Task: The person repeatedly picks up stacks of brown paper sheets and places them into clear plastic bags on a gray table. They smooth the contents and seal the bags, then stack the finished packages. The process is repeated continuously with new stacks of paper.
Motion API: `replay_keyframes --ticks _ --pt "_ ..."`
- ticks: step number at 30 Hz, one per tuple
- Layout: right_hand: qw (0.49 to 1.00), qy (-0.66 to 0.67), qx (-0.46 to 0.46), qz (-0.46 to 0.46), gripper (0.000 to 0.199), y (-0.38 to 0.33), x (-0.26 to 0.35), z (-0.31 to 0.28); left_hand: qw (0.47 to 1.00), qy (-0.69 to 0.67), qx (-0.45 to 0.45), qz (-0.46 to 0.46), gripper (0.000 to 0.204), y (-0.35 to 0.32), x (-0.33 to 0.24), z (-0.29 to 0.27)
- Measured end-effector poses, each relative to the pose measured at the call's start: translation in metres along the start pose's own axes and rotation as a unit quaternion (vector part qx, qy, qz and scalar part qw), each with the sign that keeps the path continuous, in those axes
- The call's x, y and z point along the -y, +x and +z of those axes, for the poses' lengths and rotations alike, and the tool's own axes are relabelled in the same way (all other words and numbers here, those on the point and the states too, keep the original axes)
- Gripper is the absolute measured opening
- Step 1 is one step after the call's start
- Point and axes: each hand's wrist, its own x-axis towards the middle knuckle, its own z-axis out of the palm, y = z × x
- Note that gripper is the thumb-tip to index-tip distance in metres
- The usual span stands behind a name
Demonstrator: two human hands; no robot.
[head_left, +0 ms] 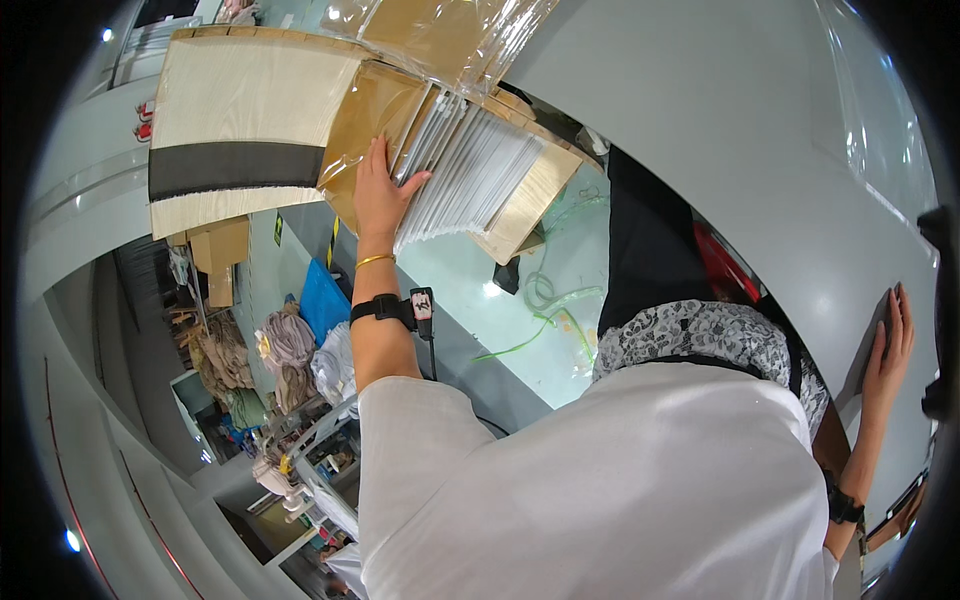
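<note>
My left hand reaches out to the upper left, its fingers stretched out and thumb apart. It rests on a brown, glossy, plastic-covered pack at the end of a row of thin white packs that stand on edge, side by side. A pale wooden board carries the row. Far to the right, my right hand lies with straight fingers on the grey tabletop, holding nothing.
A pale wooden bench with a dark strip extends left of the packs. More clear-wrapped brown packs lie behind them. Green strapping trails on the floor. Bundled cloth, a blue bag and cardboard boxes are at the left.
</note>
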Motion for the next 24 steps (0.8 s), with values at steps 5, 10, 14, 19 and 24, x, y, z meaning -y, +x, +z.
replay_keyframes --ticks 5,10,14,19,24 --pt "0.997 -0.042 -0.058 0.017 0.04 -0.008 0.001 0.019 0.998 0.013 -0.021 0.06 0.08 0.006 0.005 -0.006" --pt "0.996 -0.045 -0.073 0.001 0.04 -0.006 0.003 0.019 0.999 -0.03 0.027 0.032 0.059 0.014 0.007 -0.015" --pt "0.997 -0.038 -0.064 0.012 0.04 -0.008 0.004 0.018 0.99 -0.054 0.097 -0.085 0.053 0.018 0.011 -0.021" --pt "0.996 -0.056 -0.07 0.009 0.04 -0.009 0.003 0.019 0.996 -0.053 0.069 -0.034 0.053 0.02 0.016 -0.02" --pt "0.996 -0.047 -0.066 0.019 0.04 -0.009 0.004 0.017 0.998 -0.026 0.052 0.001 0.058 0.017 0.009 -0.019"
